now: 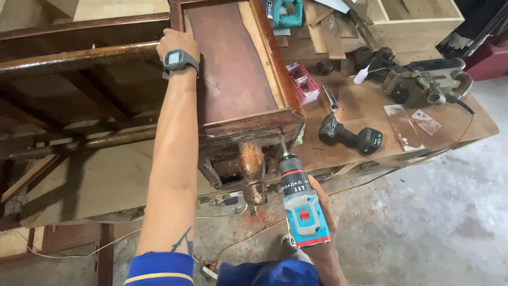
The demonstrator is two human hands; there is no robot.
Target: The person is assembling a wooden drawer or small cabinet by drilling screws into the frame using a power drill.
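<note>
Left hand: the left hand [177, 43], with a grey digital watch [180, 60] on the wrist, lies closed over the top edge of the dark varnished wooden furniture frame [233, 69], fingers curled over the far side and out of sight.
Right hand: the right hand [324, 222] is wrapped tight around the grip of the teal and grey cordless drill [299, 204], held upright.
Drill bit: the tip touches the underside of the frame's worn end rail, just right of the turned brown wooden leg [251, 172].
Frame position: it lies tipped on the wooden workbench [365, 108], its end overhanging the bench edge toward the person; the reddish inner panel faces up.
Leg: it points down and outward from the frame's end, finish chipped.
Bench items: a black cordless driver [349, 135] lies near the frame; a grey belt sander [428, 82] sits well apart at the right; a small red parts box [302, 82] rests just beside the frame.
Floor: grey concrete floor [423, 222], with thin cables under the bench.
</note>
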